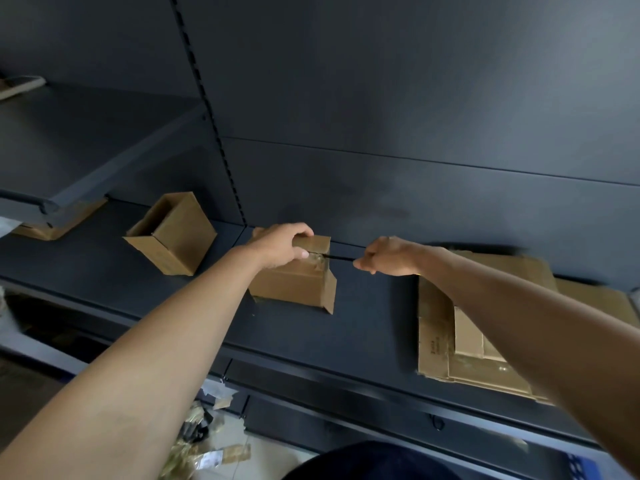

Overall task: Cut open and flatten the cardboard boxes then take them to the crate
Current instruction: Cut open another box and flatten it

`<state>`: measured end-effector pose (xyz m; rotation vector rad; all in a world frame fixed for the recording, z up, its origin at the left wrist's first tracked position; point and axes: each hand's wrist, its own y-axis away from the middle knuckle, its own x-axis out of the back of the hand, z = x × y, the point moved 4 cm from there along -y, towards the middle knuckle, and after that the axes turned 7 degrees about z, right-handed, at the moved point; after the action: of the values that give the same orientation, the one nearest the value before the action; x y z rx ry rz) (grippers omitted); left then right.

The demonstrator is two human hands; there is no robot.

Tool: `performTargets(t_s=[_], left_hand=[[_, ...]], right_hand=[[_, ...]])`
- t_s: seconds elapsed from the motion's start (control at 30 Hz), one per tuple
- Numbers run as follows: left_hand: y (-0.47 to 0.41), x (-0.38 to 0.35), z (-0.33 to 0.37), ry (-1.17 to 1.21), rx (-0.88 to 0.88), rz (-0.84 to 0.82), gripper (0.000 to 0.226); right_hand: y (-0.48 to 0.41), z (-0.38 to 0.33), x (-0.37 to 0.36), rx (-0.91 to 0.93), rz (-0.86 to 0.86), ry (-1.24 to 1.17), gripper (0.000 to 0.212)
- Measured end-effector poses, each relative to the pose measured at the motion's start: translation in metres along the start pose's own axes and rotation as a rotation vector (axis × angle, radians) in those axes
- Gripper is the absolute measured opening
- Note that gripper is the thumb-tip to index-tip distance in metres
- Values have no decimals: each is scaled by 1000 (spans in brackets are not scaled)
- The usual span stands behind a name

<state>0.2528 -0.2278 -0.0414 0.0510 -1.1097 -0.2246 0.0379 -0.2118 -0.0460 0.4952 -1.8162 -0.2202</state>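
Left hand grips box top, mid shelf; right hand fisted on thin blade at box's 3 o'clock, tip in seam. Risk: blade jumps toward left hand; box skids.

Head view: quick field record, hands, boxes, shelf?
left hand: grips top of small box
right hand: pinches thin blade at the box's taped seam
small box: on shelf, not flattened
open box: left of it, apart
flat cardboard: stacked at right on shelf
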Motion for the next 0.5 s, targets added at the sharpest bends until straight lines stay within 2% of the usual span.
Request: performTargets(t_s=[0.23,0.4,0.5], left_hand=[[3,0,10,-82,-63,31,35],[1,-4,7,-141,-82,37,39],[5,-6,5,-150,-69,49,36]], right_hand=[[0,-6,-14,-42,5,-47,35],[-6,-11,-37,-99,-6,-192,40],[-6,-2,-21,-111,57,-76,38]])
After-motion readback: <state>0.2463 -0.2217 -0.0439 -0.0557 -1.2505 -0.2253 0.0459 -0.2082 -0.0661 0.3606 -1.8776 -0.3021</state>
